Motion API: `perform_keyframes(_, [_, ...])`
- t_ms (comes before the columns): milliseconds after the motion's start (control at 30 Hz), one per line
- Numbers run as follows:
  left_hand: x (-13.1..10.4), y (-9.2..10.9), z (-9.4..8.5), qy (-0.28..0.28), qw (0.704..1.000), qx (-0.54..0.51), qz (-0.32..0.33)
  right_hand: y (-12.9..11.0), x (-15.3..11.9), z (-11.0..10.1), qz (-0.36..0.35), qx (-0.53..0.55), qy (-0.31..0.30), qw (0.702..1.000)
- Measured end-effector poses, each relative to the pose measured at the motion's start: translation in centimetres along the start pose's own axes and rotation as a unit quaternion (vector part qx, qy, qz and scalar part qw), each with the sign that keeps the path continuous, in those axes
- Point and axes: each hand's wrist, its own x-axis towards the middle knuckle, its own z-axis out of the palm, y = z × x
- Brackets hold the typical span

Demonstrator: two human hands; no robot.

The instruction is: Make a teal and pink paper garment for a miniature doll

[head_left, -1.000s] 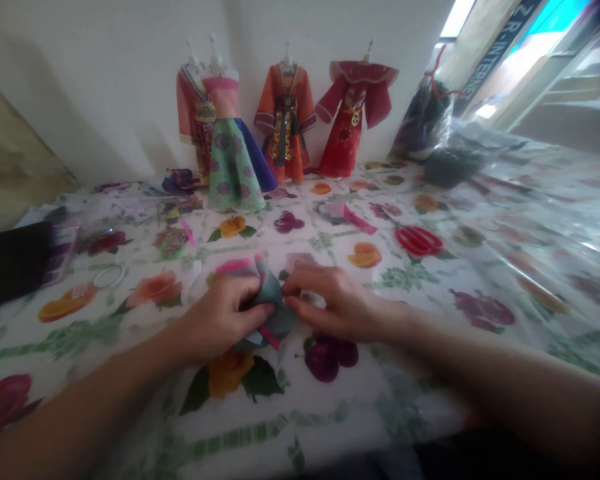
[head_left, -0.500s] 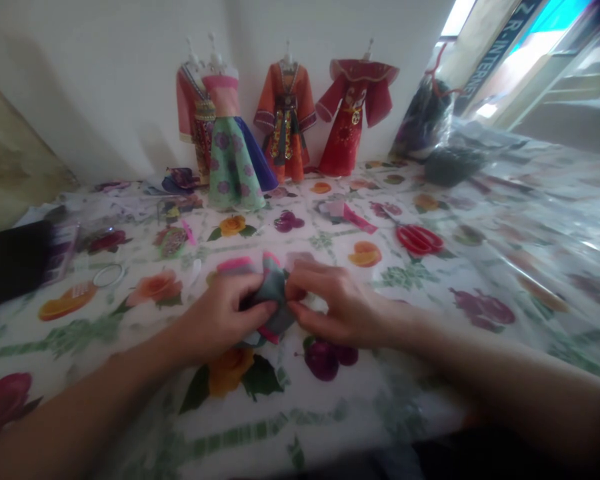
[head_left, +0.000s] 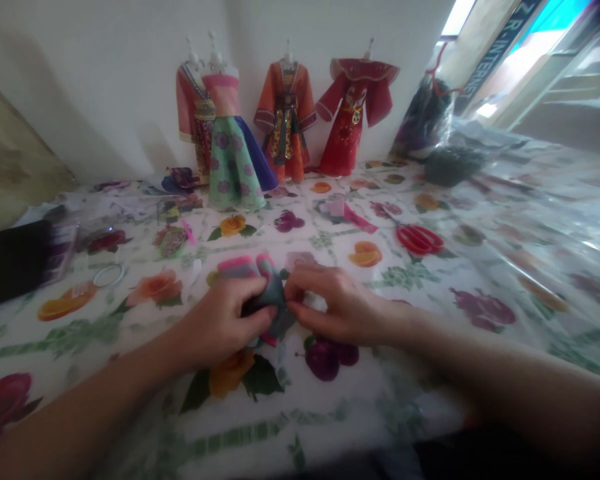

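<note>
A small grey-green cloth [head_left: 275, 293] with pink edging is bunched between my hands above the table. My left hand [head_left: 235, 313] has its thumb and fingers closed on the cloth's left side. At the cloth's right edge, the fingertips of my right hand [head_left: 325, 300] are pinched together. Anything very small between those fingertips is too blurred to make out. A flap of the cloth with a pink border sticks out beyond my left fingers.
Several dressed doll forms, one in a red dress [head_left: 347, 120], stand along the wall. Red-handled scissors [head_left: 419, 239] and a pink scrap [head_left: 360, 219] lie beyond my right hand. A black object [head_left: 15, 260] is at left, clear plastic [head_left: 545, 220] at right.
The cloth's upper pink-edged part has shifted and folded slightly between my hands. My left hand has turned a little; my right hand is almost where it was.
</note>
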Motion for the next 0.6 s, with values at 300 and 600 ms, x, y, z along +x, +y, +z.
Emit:
perform_keyframes(300, [0.09,0.08,0.06,-0.002,1.000,0.007,-0.003,0.17,-0.06,0.09,-0.004,-0.010,-0.003,1.000])
perform_keyframes(600, [-0.01,0.17,0.07,0.001,1.000,0.010,-0.003,0.04,0.07,0.12,0.012,0.007,-0.003,1.000])
